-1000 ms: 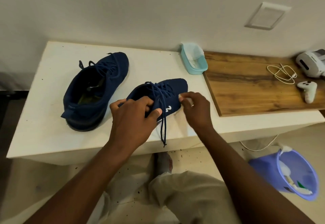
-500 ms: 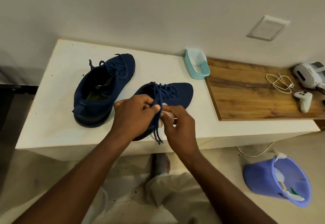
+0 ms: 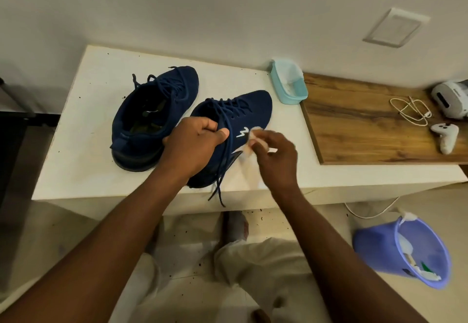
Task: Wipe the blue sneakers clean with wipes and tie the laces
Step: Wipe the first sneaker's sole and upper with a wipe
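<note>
Looking down at the near blue sneaker (image 3: 250,110), I see it on the white counter (image 3: 83,150) close to the front edge, tipped onto its side so the white zigzag logo faces up. Its dark laces (image 3: 220,170) hang loose past the counter's edge. The left hand (image 3: 195,145) grips the collar, fingers (image 3: 210,126) curled round the rim and thumb pressed on the outside. The right hand (image 3: 277,160), wrist bent down, pinches a crumpled white wipe (image 3: 254,134) against the shoe's side just beside the logo; the wipe is blurred.

The second sneaker (image 3: 152,117) stands upright just to the left. I cannot tell whether the two touch, since the left hand covers the gap. Both have a soft knit upper and a dark sole.

Beyond the toe sits a pale teal plastic tub (image 3: 288,87), rectangular with rounded corners, at the edge of a wood-grain board (image 3: 367,132). On the board lie a coiled white cable (image 3: 410,110), a white controller (image 3: 444,137) and a white headset (image 3: 450,98). On the floor to the right sits a purple bucket (image 3: 374,244) holding scraps.
</note>
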### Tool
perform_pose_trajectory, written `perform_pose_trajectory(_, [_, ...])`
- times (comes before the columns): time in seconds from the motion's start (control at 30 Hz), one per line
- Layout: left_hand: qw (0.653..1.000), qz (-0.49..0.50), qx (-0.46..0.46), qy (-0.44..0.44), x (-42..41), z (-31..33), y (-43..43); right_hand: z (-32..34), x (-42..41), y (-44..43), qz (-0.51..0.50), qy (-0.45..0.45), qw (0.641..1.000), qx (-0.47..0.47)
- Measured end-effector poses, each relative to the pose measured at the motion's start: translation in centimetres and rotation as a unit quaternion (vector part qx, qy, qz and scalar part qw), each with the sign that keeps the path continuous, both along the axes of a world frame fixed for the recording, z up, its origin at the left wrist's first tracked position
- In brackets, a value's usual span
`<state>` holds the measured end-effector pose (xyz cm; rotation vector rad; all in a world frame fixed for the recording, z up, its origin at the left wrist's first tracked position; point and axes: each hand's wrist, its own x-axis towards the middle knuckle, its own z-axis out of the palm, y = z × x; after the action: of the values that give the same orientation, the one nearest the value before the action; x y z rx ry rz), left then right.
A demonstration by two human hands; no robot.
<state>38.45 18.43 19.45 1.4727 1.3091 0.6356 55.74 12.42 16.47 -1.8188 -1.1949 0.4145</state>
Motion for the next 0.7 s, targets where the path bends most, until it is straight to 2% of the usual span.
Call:
perform_pose_trajectory(0.07, [1.000, 0.001, 0.001, -0.002, 0.1, -0.1, 0.0, 0.2, 1.3, 1.0, -0.060, 0.047, 0.997, -0.026])
perform_pose_trajectory(0.1, [1.000, 0.004, 0.004, -0.001, 0.1, -0.1, 0.1, 0.5, 0.5, 1.0, -0.052, 0.055, 0.997, -0.025])
perform_pose_trajectory(0.17, [1.000, 0.006, 0.019, 0.003, -0.1, -0.2, 0.3, 1.0, -2.5, 0.2, 0.028, 0.046, 0.998, 0.012])
perform_pose_trajectory(0.23, [0.999, 0.008, 0.036, 0.007, -0.2, -0.3, 0.5, 1.5, -4.8, -1.0, 0.112, 0.000, 0.993, 0.048])
perform_pose_trajectory(0.27, [0.999, 0.009, 0.036, 0.009, -0.2, -0.2, 0.6, 1.6, -4.7, -0.9, 0.123, -0.031, 0.990, 0.061])
perform_pose_trajectory(0.37, [0.999, 0.002, 0.030, 0.024, -0.1, -0.3, 0.5, 0.9, -0.6, 1.6, 0.011, -0.072, 0.997, 0.034])
perform_pose_trajectory(0.43, [0.999, -0.005, 0.035, 0.040, 0.2, -0.3, 0.3, 0.2, 1.3, 2.2, -0.059, -0.043, 0.997, 0.003])
perform_pose_trajectory(0.47, [0.998, -0.006, 0.042, 0.049, 0.3, -0.4, 0.2, -0.1, 0.8, 1.9, -0.063, -0.026, 0.998, -0.005])
perform_pose_trajectory(0.53, [0.996, -0.003, 0.057, 0.064, 0.5, -0.5, 0.2, -0.2, -1.8, 0.7, 0.005, -0.028, 0.999, 0.014])
perform_pose_trajectory(0.63, [0.996, -0.007, 0.061, 0.060, 0.2, -0.7, 0.4, 0.1, -4.2, -0.7, 0.117, -0.097, 0.987, 0.043])
perform_pose_trajectory(0.7, [0.997, -0.013, 0.051, 0.049, 0.2, -0.5, 0.4, 0.2, -2.2, 0.8, 0.083, -0.112, 0.989, 0.041])
